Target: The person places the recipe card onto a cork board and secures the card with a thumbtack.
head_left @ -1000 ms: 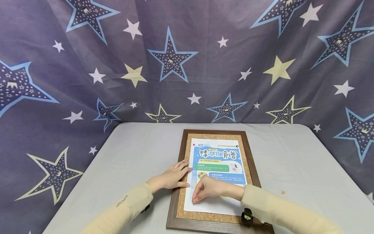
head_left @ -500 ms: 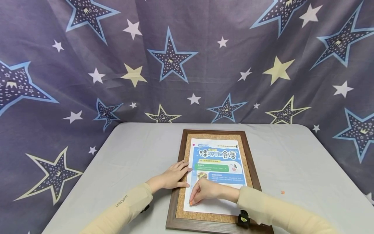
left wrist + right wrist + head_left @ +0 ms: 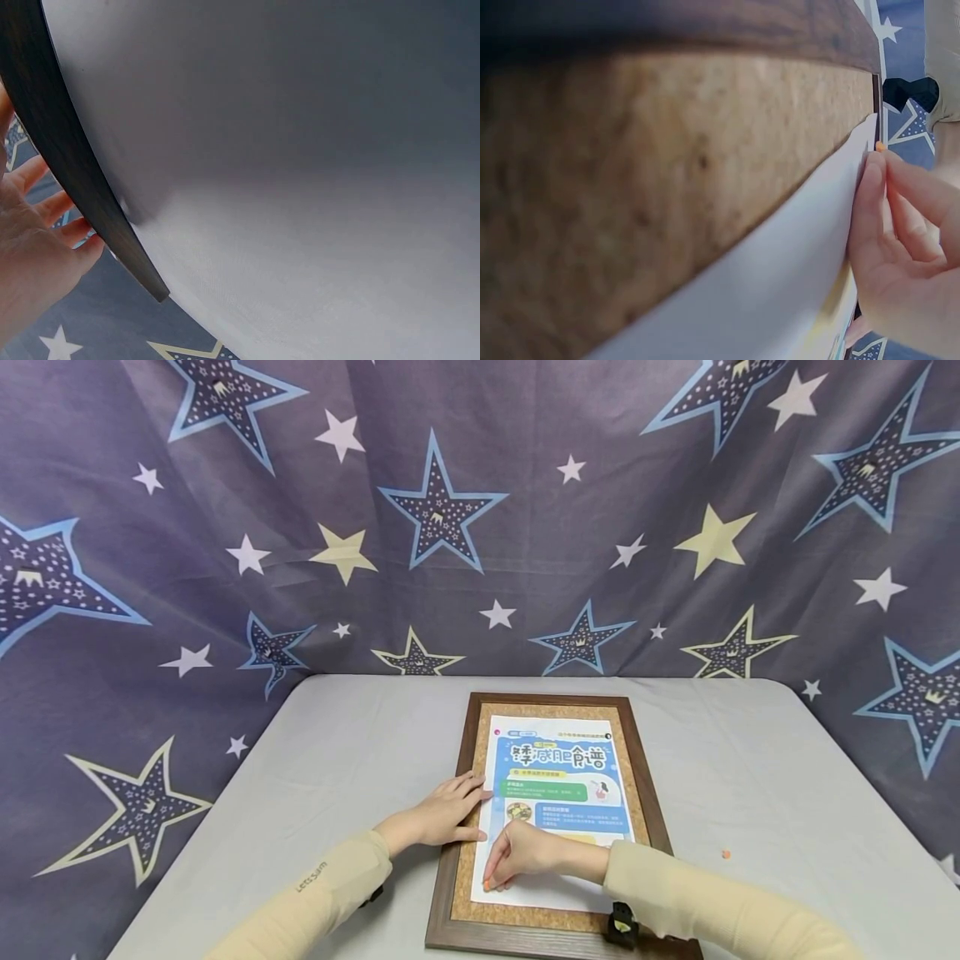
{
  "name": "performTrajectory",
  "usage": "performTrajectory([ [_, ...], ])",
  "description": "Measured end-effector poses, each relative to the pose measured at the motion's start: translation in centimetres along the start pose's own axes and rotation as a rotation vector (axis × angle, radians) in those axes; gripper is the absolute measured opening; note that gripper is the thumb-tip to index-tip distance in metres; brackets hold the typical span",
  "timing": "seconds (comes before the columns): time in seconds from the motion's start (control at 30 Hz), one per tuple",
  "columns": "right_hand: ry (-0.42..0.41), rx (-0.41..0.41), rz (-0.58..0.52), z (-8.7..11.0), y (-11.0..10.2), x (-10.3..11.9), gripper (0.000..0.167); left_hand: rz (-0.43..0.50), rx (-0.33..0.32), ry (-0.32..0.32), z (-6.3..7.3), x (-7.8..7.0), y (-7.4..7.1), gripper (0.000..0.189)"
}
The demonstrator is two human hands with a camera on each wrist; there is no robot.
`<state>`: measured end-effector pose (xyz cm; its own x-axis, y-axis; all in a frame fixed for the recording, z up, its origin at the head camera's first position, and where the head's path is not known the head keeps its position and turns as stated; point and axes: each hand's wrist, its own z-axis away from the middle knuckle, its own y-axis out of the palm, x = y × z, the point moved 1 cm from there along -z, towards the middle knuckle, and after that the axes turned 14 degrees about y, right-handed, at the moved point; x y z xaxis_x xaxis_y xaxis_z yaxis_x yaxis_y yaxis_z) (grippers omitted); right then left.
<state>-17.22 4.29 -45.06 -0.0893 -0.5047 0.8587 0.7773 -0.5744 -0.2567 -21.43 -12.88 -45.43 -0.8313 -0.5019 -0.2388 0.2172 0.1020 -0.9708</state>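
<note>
A printed poster sheet (image 3: 555, 793) lies on a framed cork board (image 3: 549, 920), with a pink pushpin (image 3: 497, 732) at its top left corner and a black pushpin (image 3: 608, 736) at its top right. My right hand (image 3: 521, 850) pinches an orange pushpin (image 3: 487, 885) between thumb and forefinger, close over the sheet's lower left corner. In the right wrist view the orange head shows at the fingertips; its point is hidden. My left hand (image 3: 442, 811) rests across the board's left frame, fingers spread, fingertips at the sheet's left edge.
Another small orange piece (image 3: 726, 854) lies on the grey-covered table (image 3: 780, 760), right of the board. A dark star-patterned curtain (image 3: 480, 527) hangs behind the table and along its sides.
My right hand has moved left and slightly toward me with the orange pushpin, to the sheet's lower left corner. The left hand has stayed in place.
</note>
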Motion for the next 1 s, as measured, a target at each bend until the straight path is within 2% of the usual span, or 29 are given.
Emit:
performTrajectory([
  [0.2,0.015,-0.043,0.026,0.00,0.16,0.00,0.005,-0.001,0.001,0.002,0.03,-0.05,-0.06,0.061],
  [1.0,0.022,-0.101,0.077,0.48,0.50,0.50,0.008,-0.005,0.017,-0.001,0.05,0.08,0.17,0.062],
])
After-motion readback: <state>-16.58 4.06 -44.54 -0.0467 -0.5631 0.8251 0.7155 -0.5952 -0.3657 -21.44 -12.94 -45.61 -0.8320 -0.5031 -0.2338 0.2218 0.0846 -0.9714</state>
